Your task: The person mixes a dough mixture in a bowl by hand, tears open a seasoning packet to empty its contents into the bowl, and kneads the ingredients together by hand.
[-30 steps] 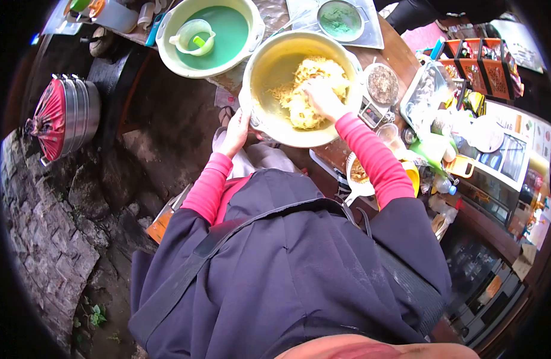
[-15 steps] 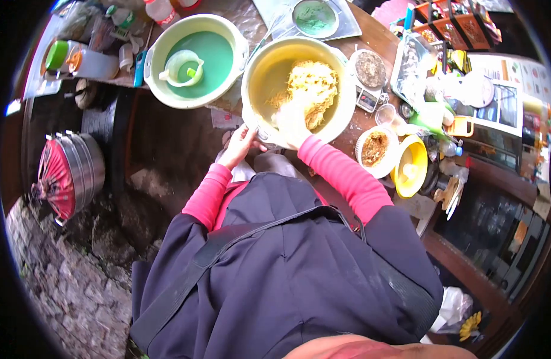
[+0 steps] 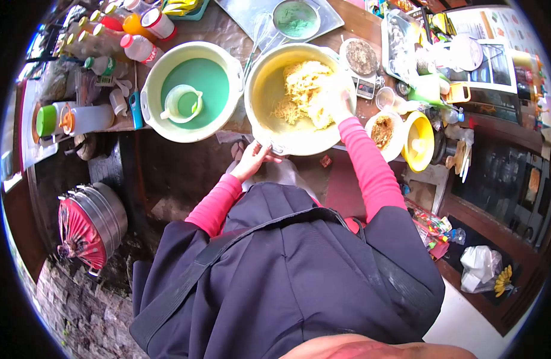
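Note:
A large cream basin (image 3: 299, 146) holds a heap of yellow shredded food (image 3: 305, 87) that looks like grated root. My left hand (image 3: 254, 160) grips the basin's near-left rim, fingers curled at the handle. Inside the basin, my right hand (image 3: 340, 103) is at the right side of the shreds; glare and motion smear its fingers. To the left stands a second pale basin (image 3: 148, 99) with green liquid or batter, and a pale measuring jug (image 3: 182, 103) sits in it.
Behind the basins lie a whisk (image 3: 259, 30) and a sieve with green powder (image 3: 296, 21). A kitchen scale (image 3: 365, 88), a tub of brown shreds (image 3: 382, 131) and a yellow bowl (image 3: 416, 146) stand right. Bottles (image 3: 138, 49) crowd the back left; a steamer (image 3: 105, 209) sits lower left.
My right hand has moved from the near side of the basin to its right side. The shredded heap has shifted and spread leftward. My left hand stays on the rim; the camera view has shifted.

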`<control>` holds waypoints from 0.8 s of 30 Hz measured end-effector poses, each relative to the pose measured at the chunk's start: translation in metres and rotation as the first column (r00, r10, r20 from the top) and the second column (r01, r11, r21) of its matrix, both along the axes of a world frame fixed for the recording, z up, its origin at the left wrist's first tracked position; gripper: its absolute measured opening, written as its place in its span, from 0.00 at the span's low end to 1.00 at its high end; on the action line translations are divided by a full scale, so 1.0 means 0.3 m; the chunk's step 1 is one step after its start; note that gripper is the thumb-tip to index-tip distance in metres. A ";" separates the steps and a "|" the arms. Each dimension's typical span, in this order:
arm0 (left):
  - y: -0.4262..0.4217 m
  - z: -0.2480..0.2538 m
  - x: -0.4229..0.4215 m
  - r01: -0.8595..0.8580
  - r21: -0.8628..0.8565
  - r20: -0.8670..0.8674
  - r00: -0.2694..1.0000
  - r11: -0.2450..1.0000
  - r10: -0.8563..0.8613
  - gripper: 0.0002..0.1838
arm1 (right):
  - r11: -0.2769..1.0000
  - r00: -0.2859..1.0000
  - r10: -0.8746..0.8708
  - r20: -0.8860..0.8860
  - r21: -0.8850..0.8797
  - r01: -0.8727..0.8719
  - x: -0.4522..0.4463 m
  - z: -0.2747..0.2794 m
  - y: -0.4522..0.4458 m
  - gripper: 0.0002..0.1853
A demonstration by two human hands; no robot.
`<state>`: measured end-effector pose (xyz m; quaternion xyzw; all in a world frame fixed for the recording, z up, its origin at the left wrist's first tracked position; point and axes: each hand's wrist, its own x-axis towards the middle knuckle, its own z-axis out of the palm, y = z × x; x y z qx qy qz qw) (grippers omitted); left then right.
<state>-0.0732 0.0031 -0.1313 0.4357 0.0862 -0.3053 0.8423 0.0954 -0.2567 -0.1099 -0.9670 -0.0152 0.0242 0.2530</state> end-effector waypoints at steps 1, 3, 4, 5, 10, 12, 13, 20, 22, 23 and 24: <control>-0.002 0.000 0.004 0.014 -0.002 -0.012 1.000 1.000 -0.014 0.19 | 0.999 0.999 -0.030 -0.030 0.024 0.031 0.015 -0.043 0.018 0.06; 0.001 0.019 0.009 0.021 -0.008 -0.004 1.000 1.000 -0.021 0.19 | 0.883 0.969 -0.202 -0.139 0.402 0.242 0.031 -0.169 0.054 0.06; 0.004 0.020 0.013 0.041 0.008 0.003 0.999 0.999 -0.041 0.19 | 0.598 0.908 -0.297 -0.297 0.683 0.419 0.027 -0.207 0.067 0.06; 0.005 0.017 0.013 0.064 0.023 0.008 0.998 0.998 -0.064 0.20 | 0.595 0.905 -0.303 -0.298 0.683 0.424 0.029 -0.167 0.067 0.06; 0.030 0.031 0.035 0.144 0.001 -0.013 0.990 0.990 -0.144 0.17 | 0.952 0.945 0.244 -0.220 0.238 -0.190 0.001 0.135 -0.003 0.11; 0.033 0.027 0.033 0.166 0.017 -0.016 0.986 0.986 -0.165 0.17 | 0.927 0.965 0.192 -0.178 0.356 -0.119 -0.036 0.209 -0.030 0.11; 0.036 0.021 0.029 0.178 0.035 -0.011 0.984 0.983 -0.178 0.18 | 0.912 0.974 0.159 -0.162 0.402 -0.082 -0.064 0.246 -0.042 0.12; 0.106 0.311 0.131 0.485 0.614 -0.021 0.799 0.623 -0.601 0.19 | 0.766 0.999 -0.028 -0.016 0.643 0.032 -0.161 0.422 -0.061 0.14; 0.062 0.377 0.162 0.338 0.709 0.215 0.731 0.618 -0.647 0.18 | 0.741 0.999 -0.048 0.013 0.671 0.027 -0.186 0.417 -0.038 0.14; 0.031 0.410 0.181 0.171 0.762 0.421 0.602 0.625 -0.678 0.17 | 0.737 0.998 -0.051 0.029 0.676 0.018 -0.206 0.400 -0.020 0.15; -0.009 0.457 0.199 0.098 0.784 0.463 0.566 0.613 -0.683 0.17 | 0.736 0.998 -0.056 0.029 0.677 0.021 -0.226 0.387 -0.007 0.15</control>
